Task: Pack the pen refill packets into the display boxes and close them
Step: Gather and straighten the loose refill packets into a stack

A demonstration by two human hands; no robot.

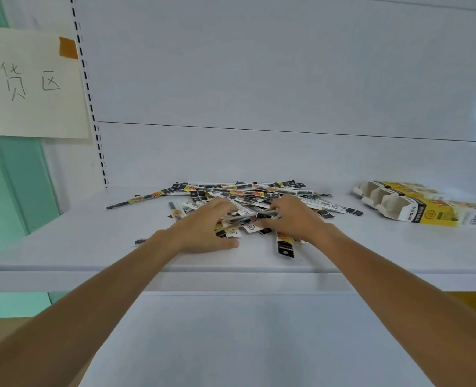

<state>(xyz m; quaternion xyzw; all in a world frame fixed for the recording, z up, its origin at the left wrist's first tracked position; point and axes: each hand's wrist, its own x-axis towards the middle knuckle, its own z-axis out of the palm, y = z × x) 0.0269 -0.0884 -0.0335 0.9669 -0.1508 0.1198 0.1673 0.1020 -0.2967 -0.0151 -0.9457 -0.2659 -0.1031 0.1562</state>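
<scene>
At mid-shelf, left hand (pixel 203 229) and right hand (pixel 296 219) grip refill packets (pixel 259 195) with curled fingers; display boxes (pixel 421 209), far right, lie open, apparently unfilled.

**Both hands at the packet heap**

White shelf (pixel 91 238). Refill packets (pixel 259 195) lie in a loose heap at mid-shelf, toward the back wall. The left hand (pixel 206 227) and right hand (pixel 295 219) meet at the heap's near edge, fingers curled round a small bunch of packets between them (blurred; count unclear). The left thumb lies on the shelf. Yellow display boxes (pixel 421 208), with open compartments showing, lie well to the right of the heap. A handwritten paper sign (pixel 30 82) is taped at upper left.
</scene>
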